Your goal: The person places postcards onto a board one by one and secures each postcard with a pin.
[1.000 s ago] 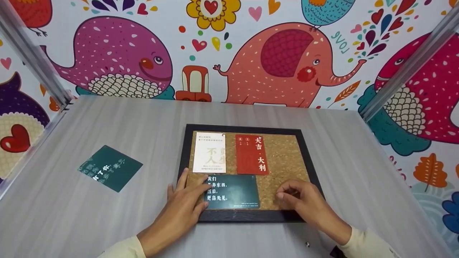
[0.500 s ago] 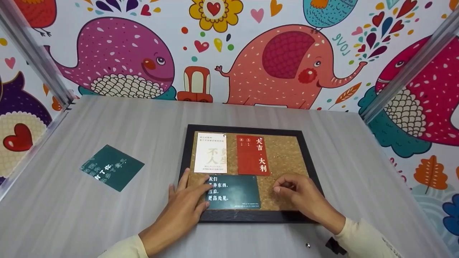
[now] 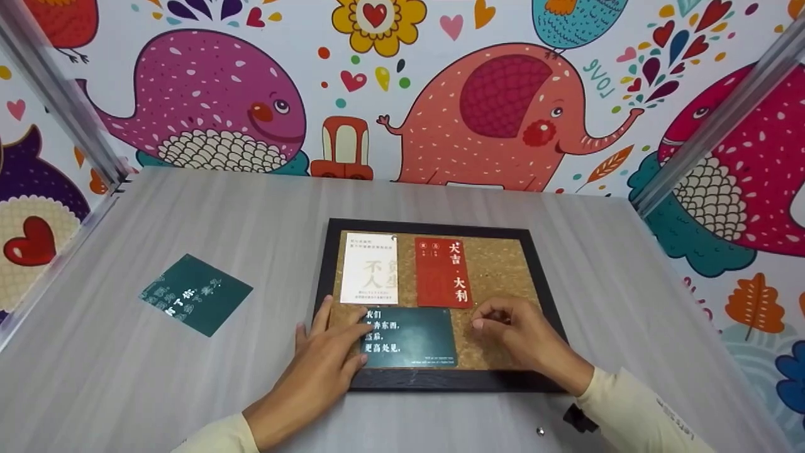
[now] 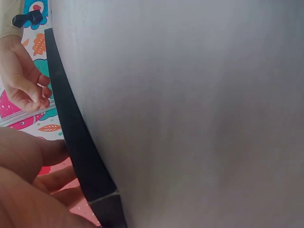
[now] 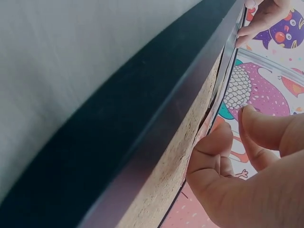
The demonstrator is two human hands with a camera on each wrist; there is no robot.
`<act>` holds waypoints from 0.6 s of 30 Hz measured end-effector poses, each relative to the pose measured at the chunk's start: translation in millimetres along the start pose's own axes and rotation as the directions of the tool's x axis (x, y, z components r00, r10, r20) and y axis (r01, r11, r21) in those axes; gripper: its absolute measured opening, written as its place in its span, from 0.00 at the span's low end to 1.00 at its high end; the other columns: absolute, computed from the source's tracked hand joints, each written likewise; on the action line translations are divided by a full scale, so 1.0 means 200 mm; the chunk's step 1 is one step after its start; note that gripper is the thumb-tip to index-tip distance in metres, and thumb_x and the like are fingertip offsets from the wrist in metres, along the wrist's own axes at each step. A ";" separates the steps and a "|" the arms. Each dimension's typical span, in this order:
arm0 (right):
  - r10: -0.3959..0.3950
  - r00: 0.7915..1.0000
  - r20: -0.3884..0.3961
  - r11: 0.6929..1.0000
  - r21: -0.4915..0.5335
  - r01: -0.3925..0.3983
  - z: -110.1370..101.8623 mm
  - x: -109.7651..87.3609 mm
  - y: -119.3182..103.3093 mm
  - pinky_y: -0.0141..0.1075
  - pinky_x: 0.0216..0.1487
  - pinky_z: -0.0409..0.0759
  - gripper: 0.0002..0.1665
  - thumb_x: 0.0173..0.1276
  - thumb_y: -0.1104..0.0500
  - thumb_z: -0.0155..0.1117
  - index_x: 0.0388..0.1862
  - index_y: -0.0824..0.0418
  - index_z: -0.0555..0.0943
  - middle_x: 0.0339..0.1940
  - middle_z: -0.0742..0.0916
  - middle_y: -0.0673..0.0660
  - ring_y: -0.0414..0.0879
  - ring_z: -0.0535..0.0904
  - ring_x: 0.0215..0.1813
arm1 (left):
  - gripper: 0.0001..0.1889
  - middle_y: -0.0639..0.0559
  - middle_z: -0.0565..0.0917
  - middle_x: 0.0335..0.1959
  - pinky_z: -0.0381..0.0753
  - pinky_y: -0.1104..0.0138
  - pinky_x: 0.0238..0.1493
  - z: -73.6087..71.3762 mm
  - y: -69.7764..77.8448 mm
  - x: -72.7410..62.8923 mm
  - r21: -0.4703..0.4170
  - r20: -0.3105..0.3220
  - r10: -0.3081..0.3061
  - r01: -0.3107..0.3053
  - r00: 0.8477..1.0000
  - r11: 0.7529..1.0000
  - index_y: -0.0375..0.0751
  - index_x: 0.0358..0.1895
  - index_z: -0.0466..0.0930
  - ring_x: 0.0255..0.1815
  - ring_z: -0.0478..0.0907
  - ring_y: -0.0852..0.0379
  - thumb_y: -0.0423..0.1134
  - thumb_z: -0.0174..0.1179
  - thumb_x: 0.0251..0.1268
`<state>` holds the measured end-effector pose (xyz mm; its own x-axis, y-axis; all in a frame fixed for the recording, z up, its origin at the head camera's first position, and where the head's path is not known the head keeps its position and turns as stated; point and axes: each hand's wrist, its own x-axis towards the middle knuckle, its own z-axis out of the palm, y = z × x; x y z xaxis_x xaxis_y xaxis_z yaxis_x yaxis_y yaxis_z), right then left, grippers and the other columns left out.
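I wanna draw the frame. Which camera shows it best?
The head view: all four sides of the frame show, with bits covered. Left wrist shows just a slanting strip; right wrist shows mostly one close, cut-off side.

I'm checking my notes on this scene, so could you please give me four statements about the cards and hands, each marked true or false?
1. The red card lies right of the white card. True.
2. Every card lies on the corkboard. False: one green card lies on the table, left of the corkboard.
3. The left hand partly covers the other green card. True.
4. The right hand holds the white card. False: the right hand is right of both.
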<state>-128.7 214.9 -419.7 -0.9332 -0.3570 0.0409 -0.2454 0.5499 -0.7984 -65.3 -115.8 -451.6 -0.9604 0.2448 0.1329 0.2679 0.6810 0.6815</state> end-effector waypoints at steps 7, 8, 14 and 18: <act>0.001 0.999 0.034 0.999 0.033 -0.003 0.01 0.04 0.00 0.31 0.39 0.74 0.03 0.73 0.68 0.75 0.38 0.63 0.91 0.36 0.90 0.54 0.41 0.76 0.37 | 0.20 0.44 0.78 0.79 0.40 0.08 0.64 0.00 0.01 0.01 -0.005 -0.007 0.007 -0.007 1.000 1.000 0.40 0.62 0.89 0.89 0.48 0.25 0.29 0.74 0.69; 0.009 0.999 0.044 0.999 0.041 -0.011 0.01 0.05 0.00 0.31 0.40 0.75 0.03 0.74 0.68 0.74 0.38 0.63 0.91 0.36 0.91 0.54 0.41 0.77 0.37 | 0.20 0.44 0.78 0.79 0.41 0.08 0.64 0.00 0.01 0.01 -0.004 -0.008 0.006 -0.006 1.000 1.000 0.40 0.63 0.89 0.89 0.48 0.25 0.29 0.74 0.69; 0.120 0.990 0.076 0.984 0.120 -0.128 0.02 0.10 -0.02 0.32 0.45 0.79 0.04 0.76 0.70 0.71 0.41 0.67 0.91 0.40 0.92 0.59 0.46 0.79 0.42 | 0.20 0.44 0.77 0.80 0.41 0.09 0.65 0.00 0.00 0.01 0.002 -0.002 -0.002 0.002 1.000 1.000 0.41 0.63 0.89 0.89 0.49 0.25 0.30 0.75 0.69; 0.191 0.979 0.078 0.970 0.141 -0.200 0.03 0.11 -0.03 0.34 0.46 0.79 0.04 0.77 0.69 0.70 0.42 0.67 0.91 0.42 0.91 0.58 0.47 0.79 0.45 | 0.20 0.45 0.78 0.79 0.41 0.09 0.65 0.00 0.00 0.01 0.004 0.001 -0.001 0.001 1.000 1.000 0.41 0.63 0.89 0.89 0.49 0.25 0.30 0.75 0.69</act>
<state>-147.1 199.6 -418.0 -0.9394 -0.3037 -0.1591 -0.0143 0.4982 -0.8669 -66.4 -115.5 -451.1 -0.9607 0.2444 0.1316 0.2670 0.6843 0.6786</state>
